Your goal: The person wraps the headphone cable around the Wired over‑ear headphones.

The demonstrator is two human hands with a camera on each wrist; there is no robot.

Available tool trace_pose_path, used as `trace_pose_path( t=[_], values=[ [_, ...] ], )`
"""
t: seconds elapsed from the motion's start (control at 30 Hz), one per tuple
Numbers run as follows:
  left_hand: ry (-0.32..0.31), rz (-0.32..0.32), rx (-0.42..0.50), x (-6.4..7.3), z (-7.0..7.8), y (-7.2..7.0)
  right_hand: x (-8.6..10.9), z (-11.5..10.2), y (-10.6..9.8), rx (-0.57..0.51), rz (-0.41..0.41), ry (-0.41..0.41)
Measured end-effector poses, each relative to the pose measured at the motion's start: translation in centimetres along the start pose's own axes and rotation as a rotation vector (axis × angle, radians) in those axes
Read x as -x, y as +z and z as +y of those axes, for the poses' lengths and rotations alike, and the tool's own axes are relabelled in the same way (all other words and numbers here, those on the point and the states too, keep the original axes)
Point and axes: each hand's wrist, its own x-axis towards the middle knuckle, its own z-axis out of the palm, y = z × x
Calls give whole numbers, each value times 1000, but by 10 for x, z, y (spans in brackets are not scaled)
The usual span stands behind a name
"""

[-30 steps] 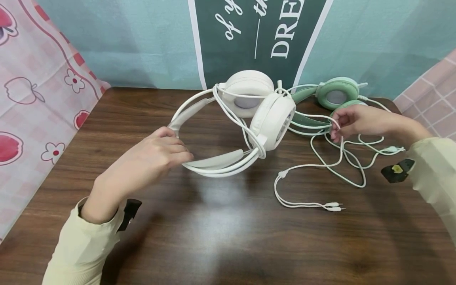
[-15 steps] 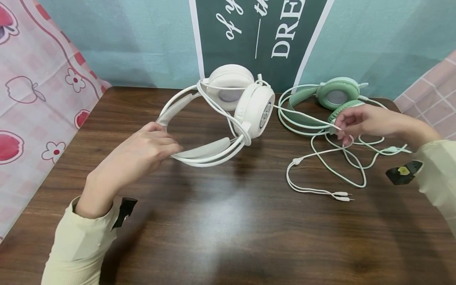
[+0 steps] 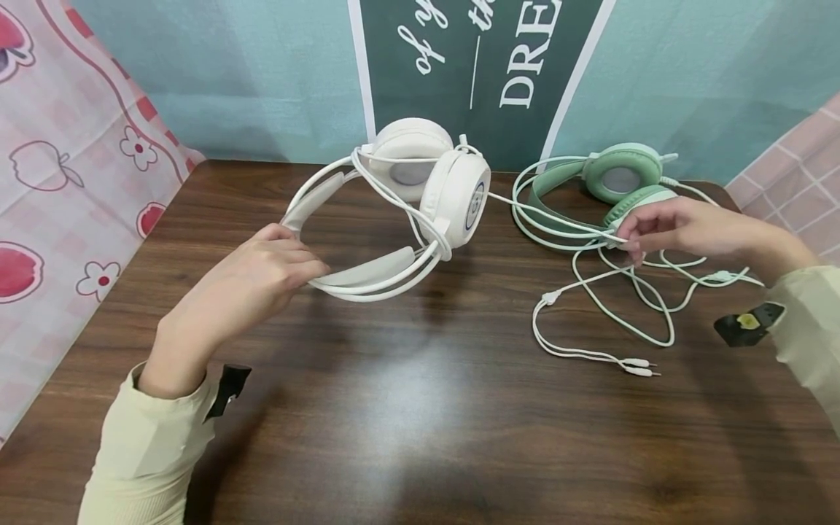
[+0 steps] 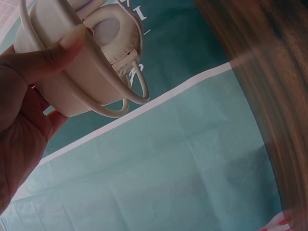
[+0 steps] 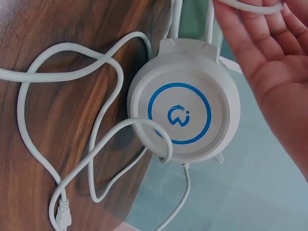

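Observation:
My left hand point(image 3: 243, 284) grips the headband of a pair of white headphones point(image 3: 456, 197), holding them tilted over the back of the table. In the left wrist view, the thumb presses across the padded headband point(image 4: 72, 91). The white cord wraps around the headband and ear cups. On the right, my right hand point(image 3: 695, 230) pinches that cord between thumb and fingers, and it runs nearly straight from the headphones. Below hang its splitter point(image 3: 550, 297) and two plugs point(image 3: 638, 367). Green headphones point(image 3: 620, 173) lie right behind this hand, their ear cup point(image 5: 178, 115) showing a blue ring logo.
The green headphones' cord point(image 3: 663, 343) lies in loose loops on the brown wooden table point(image 3: 407, 437). A teal wall cloth point(image 3: 249, 87) with a lettered panel stands behind, a pink patterned cloth point(image 3: 72, 197) at left, pink tiles point(image 3: 794, 175) at right.
The white headphones have moved left with my left hand. My right hand has shifted slightly right, and the cord between the hands has straightened. Its plugs have moved right.

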Motion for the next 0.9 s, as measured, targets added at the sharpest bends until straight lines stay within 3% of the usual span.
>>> trace_pose_path(
  t=[0.17,0.33,0.63,0.9],
  values=[
    [-4,-10,-6,-1,-2,3,-8,-8,6,123,41,-35],
    [-2,-11,-20,-5,-2,6,-19,-18,17,247,38,-4],
    [-13,-8,-25,-15,-3,12,-47,-36,36,244,-125,-104],
    [-28,-30,-40,-22,-1,14,-68,-54,57,263,-203,-180]
  ],
)
